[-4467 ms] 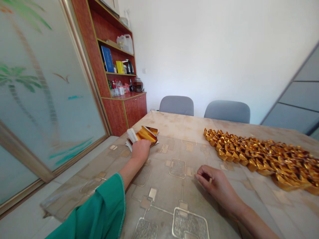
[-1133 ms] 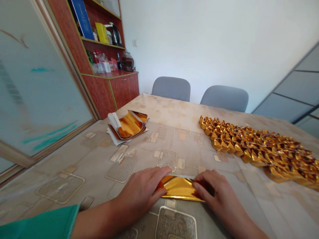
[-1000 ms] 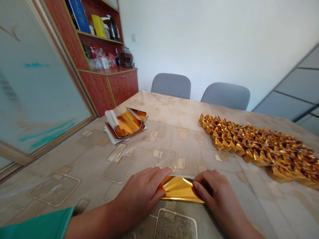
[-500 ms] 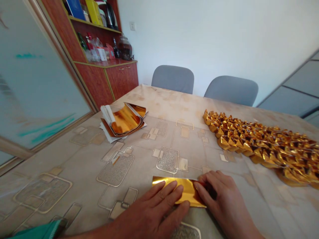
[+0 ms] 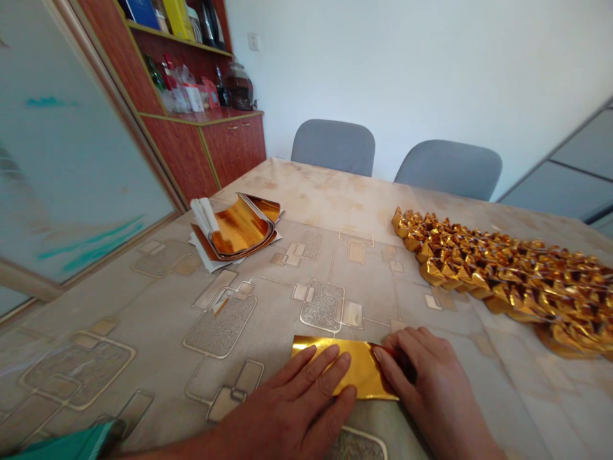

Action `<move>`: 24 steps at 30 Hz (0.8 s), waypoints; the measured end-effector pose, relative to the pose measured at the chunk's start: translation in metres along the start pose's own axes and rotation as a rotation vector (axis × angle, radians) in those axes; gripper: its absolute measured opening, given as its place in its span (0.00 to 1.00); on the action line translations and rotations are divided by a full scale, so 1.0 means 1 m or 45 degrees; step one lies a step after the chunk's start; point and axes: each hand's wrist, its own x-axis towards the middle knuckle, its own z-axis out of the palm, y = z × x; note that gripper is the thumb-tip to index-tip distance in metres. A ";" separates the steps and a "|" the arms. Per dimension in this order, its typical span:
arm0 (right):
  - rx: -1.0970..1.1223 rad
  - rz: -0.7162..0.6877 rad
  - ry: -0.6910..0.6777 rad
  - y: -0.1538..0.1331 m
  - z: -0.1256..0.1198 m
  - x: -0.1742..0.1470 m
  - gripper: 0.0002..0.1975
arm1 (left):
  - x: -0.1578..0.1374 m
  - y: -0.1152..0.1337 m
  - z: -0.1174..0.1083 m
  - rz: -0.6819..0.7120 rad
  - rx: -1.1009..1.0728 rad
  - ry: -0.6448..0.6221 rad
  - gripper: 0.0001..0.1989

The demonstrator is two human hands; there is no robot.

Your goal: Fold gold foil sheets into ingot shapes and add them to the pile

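Observation:
A folded strip of shiny gold foil paper lies on the patterned tablecloth close in front of me. My left hand rests on its left part, palm down, with the fingers stretched out. At the strip's right end my right hand is closed, thumb and fingers pinching the edge of the foil paper. The underside of the strip and the tips of some right fingers are hidden.
A stack of gold foil sheets lies at the back left. Rows of folded gold foil pieces cover the right side. A small scrap lies on the tablecloth. Two grey chairs stand beyond the table.
My left fingers have shifted slightly left on the foil paper, and the strip looks flatter. The right hand keeps its pinch at the right end. The view has tilted a little.

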 end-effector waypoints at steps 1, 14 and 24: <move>-0.005 -0.002 0.005 0.000 0.000 0.000 0.14 | -0.001 0.000 0.003 -0.001 -0.002 0.009 0.20; -0.219 -0.474 0.234 -0.022 -0.021 -0.008 0.13 | 0.010 0.004 -0.032 -0.155 -0.335 -0.333 0.37; -0.591 -0.682 0.194 -0.026 -0.016 -0.049 0.23 | 0.007 0.001 -0.033 -0.160 -0.354 -0.385 0.45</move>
